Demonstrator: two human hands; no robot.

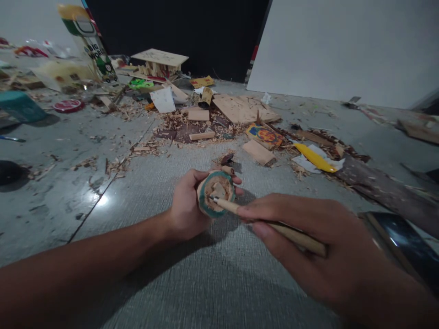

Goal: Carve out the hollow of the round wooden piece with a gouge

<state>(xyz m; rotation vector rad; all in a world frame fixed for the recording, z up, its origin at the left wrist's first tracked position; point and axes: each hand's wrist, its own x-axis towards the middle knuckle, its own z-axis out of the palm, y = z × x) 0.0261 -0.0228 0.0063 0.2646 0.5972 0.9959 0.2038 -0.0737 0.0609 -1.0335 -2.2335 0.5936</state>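
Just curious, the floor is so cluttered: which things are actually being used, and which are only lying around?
In use:
round wooden piece, in left hand
wooden-handled tool, in right hand

Lying about:
yellow tool
colourful painted block
plywood sheet
red lid
wood shavings

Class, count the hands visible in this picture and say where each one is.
2. The left hand holds a round wooden piece at centre; the right hand, lower right, holds a wooden-handled tool against it.

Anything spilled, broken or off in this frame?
Yes: wood shavings and offcuts lie scattered over the floor beyond the hands. The left hand grips a round wooden piece with a teal rim; the right hand holds a wooden-handled tool against it. Nothing looks broken.
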